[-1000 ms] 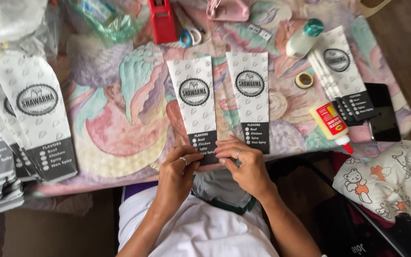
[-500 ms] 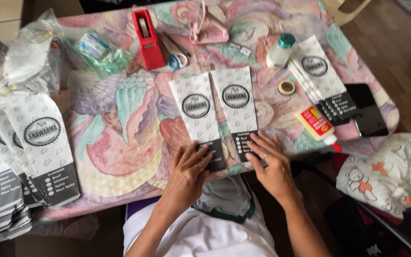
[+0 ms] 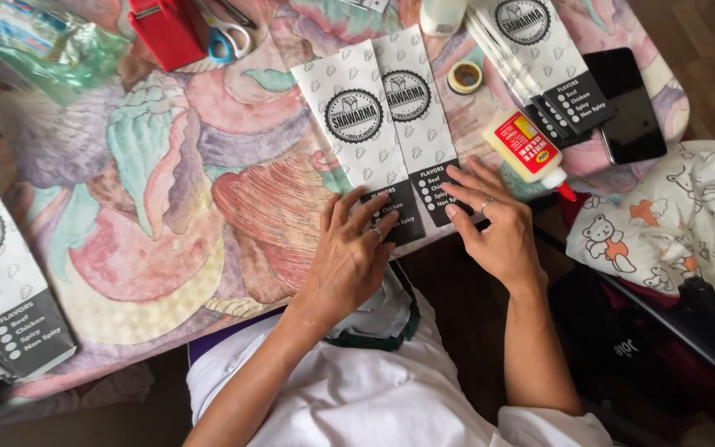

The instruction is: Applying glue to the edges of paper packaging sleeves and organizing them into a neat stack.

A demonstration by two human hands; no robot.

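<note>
Two flat white paper sleeves with black round emblems and black ends lie side by side on the patterned tablecloth (image 3: 167, 215). My left hand (image 3: 349, 252) rests with spread fingers on the black end of the left sleeve (image 3: 357, 132). My right hand (image 3: 490, 223) presses its fingertips on the black end of the right sleeve (image 3: 415, 108). Both hands lie flat and grip nothing. A ring shows on each hand.
A white glue bottle with a red tip (image 3: 527, 149) lies right of my right hand, next to a black phone (image 3: 631, 103) and more sleeves (image 3: 539, 58). A tape roll (image 3: 464, 77), scissors (image 3: 225, 37), a red box (image 3: 163, 29) and a stack of sleeves (image 3: 2, 306) at left.
The view has swung closer and to the right. My hands have spread flat onto the black ends of the two sleeves, which now lie tight together and tilted.
</note>
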